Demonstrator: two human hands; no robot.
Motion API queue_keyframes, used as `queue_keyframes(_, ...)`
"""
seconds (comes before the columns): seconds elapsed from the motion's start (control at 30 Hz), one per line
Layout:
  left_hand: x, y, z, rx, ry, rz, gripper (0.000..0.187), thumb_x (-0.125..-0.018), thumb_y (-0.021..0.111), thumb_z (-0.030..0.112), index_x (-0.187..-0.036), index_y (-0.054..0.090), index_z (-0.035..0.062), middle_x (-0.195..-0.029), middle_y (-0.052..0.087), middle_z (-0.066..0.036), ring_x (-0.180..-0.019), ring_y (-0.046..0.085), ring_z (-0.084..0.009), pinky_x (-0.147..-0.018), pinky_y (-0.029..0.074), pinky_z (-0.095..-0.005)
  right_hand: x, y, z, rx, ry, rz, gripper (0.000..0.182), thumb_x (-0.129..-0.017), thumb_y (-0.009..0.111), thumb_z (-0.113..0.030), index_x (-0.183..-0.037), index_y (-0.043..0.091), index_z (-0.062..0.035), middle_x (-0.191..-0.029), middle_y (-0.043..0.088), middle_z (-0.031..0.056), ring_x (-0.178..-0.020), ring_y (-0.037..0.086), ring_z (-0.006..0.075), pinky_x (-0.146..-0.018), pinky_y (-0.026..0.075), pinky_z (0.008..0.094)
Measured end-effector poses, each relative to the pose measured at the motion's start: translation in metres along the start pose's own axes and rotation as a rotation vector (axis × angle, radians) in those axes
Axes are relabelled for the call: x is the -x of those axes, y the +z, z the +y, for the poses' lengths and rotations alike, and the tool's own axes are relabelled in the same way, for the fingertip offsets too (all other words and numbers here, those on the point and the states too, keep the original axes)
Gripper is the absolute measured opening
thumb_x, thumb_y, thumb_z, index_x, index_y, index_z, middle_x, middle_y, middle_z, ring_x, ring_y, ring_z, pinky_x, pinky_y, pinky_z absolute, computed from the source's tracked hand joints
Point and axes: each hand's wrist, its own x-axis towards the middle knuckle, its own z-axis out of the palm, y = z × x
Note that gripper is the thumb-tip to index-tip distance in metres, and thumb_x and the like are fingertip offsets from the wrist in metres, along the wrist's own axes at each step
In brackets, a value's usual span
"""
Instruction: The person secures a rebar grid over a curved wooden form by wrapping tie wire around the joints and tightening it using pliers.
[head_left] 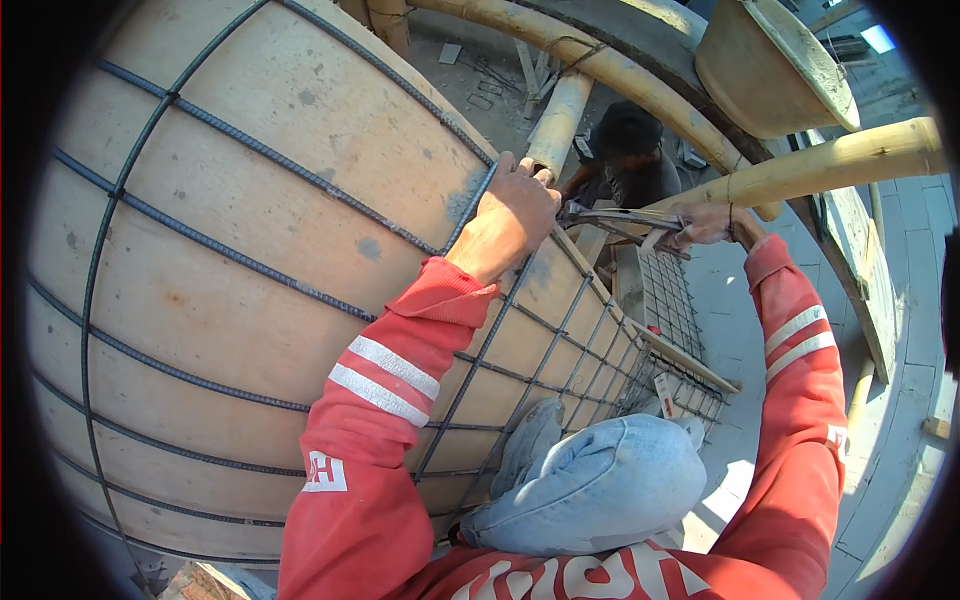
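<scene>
My right hand (700, 225) is closed around the handles of metal pincers (625, 215), along with what looks like a few thin wires. The jaws of the pincers point left, close to my left hand (515, 210). That hand is closed at the upper edge of a plywood panel (270, 240), beside a steel rebar (470, 210); its fingertips are partly hidden, and what they pinch cannot be made out. Rebars cross in a grid (540, 370) over the panel. Just above my left hand is the cut end of a bamboo pole (562, 120).
Bamboo poles (840, 162) run across the top and right. A crusted basin (770, 70) rests on a curved ledge at the upper right. Another person (630, 150) is below, beyond the panel edge. My bent knee (630, 470) is against the rebar grid.
</scene>
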Motion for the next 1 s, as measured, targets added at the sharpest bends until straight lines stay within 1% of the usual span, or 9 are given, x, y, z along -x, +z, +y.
queue_keyframes(0.13, 0.001, 0.002, -0.001, 0.022, 0.001, 0.007, 0.017, -0.083, 0.066, 0.024, -0.092, 0.075, 0.0124, -0.112, 0.067, -0.005, -0.111, 0.059, -0.0231, -0.09, 0.037, -0.0416, -0.017, -0.016, 0.021, -0.004, -0.034, -0.135, 0.051, -0.077, 0.053, 0.0, -0.122, 0.073, -0.0114, -0.078, 0.051, -0.0079, -0.065, 0.04, 0.0071, -0.055, 0.035, 0.0213)
queue_keyframes(0.23, 0.001, 0.002, -0.001, 0.015, -0.008, 0.015, 0.017, -0.083, 0.066, 0.024, -0.091, 0.075, 0.0125, -0.111, 0.067, -0.005, -0.11, 0.059, -0.023, -0.09, 0.037, -0.0411, -0.032, -0.02, 0.042, 0.004, -0.077, -0.182, 0.036, -0.083, 0.059, -0.007, -0.116, 0.073, -0.0092, -0.083, 0.065, 0.0026, -0.077, 0.053, 0.0135, -0.071, 0.046, 0.03)
queue_keyframes(0.3, 0.001, 0.001, -0.001, 0.018, -0.009, 0.01, 0.017, -0.084, 0.065, 0.024, -0.091, 0.075, 0.0127, -0.111, 0.067, -0.005, -0.11, 0.059, -0.0229, -0.09, 0.037, -0.0407, -0.016, -0.016, 0.011, 0.332, -0.059, -0.026, 0.038, -0.084, 0.055, -0.003, -0.116, 0.073, -0.0112, -0.082, 0.066, 0.0084, -0.077, 0.058, 0.0192, -0.077, 0.048, 0.0335)
queue_keyframes(0.43, 0.001, 0.001, -0.001, 0.03, -0.007, -0.015, 0.017, -0.084, 0.064, 0.024, -0.092, 0.075, 0.0128, -0.11, 0.067, -0.005, -0.109, 0.059, -0.0228, -0.089, 0.037, -0.0406, -0.014, -0.007, 0.009, 0.477, -0.175, 0.089, 0.042, -0.081, 0.054, 0.001, -0.116, 0.073, -0.0126, -0.084, 0.067, 0.0134, -0.081, 0.064, 0.0295, -0.082, 0.051, 0.0403)
queue_keyframes(0.5, 0.001, 0.003, -0.001, 0.025, -0.005, 0.01, 0.017, -0.085, 0.064, 0.024, -0.093, 0.074, 0.0127, -0.11, 0.067, -0.004, -0.109, 0.059, -0.0223, -0.089, 0.037, -0.0409, -0.015, -0.002, 0.01, 0.593, -0.402, 0.277, 0.041, -0.077, 0.053, 0.005, -0.109, 0.074, -0.0107, -0.085, 0.067, 0.0151, -0.091, 0.064, 0.039, -0.089, 0.05, 0.0454)
queue_keyframes(0.7, 0.001, 0.0, -0.001, 0.033, 0.003, -0.007, 0.015, -0.082, 0.067, 0.02, -0.094, 0.074, 0.0136, -0.11, 0.068, -0.004, -0.111, 0.06, -0.0216, -0.09, 0.035, -0.0403, 0.006, 0.005, -0.054, 0.648, 0.098, 0.242, 0.017, -0.076, 0.058, 0.002, -0.09, 0.063, -0.0034, -0.082, 0.063, 0.0191, -0.09, 0.062, 0.0422, -0.082, 0.049, 0.05)
queue_keyframes(0.83, -0.004, -0.002, -0.005, 0.093, 0.0, 0.06, 0.014, -0.081, 0.067, 0.016, -0.093, 0.074, 0.0124, -0.102, 0.07, -0.007, -0.102, 0.066, -0.0273, -0.086, 0.044, -0.0434, 0.023, 0.04, -0.047, 0.838, -0.155, 0.483, 0.015, -0.079, 0.059, -0.003, -0.093, 0.061, 0.0023, -0.074, 0.065, 0.0229, -0.079, 0.067, 0.0415, -0.07, 0.051, 0.0524)
queue_keyframes(0.93, -0.009, -0.019, -0.016, 0.252, -0.102, 0.097, 0.015, -0.082, 0.063, 0.01, -0.091, 0.074, 0.0095, -0.091, 0.071, -0.013, -0.088, 0.069, -0.0338, -0.079, 0.053, -0.0448, 0.039, 0.087, -0.059, 0.751, -0.02, 0.401, 0.029, -0.082, 0.058, -0.006, -0.106, 0.053, 0.0105, -0.073, 0.064, 0.026, -0.078, 0.066, 0.0439, -0.069, 0.05, 0.0528)
queue_keyframes(1.0, -0.01, -0.025, -0.032, 0.427, -0.161, 0.565, 0.016, -0.082, 0.059, 0.005, -0.091, 0.073, 0.0074, -0.088, 0.07, -0.016, -0.079, 0.068, -0.0375, -0.074, 0.057, -0.0437, 0.044, 0.119, -0.076, 0.619, 0.032, 0.388, 0.035, -0.083, 0.059, -0.008, -0.111, 0.05, 0.0119, -0.074, 0.064, 0.0263, -0.077, 0.066, 0.0446, -0.067, 0.05, 0.0527)
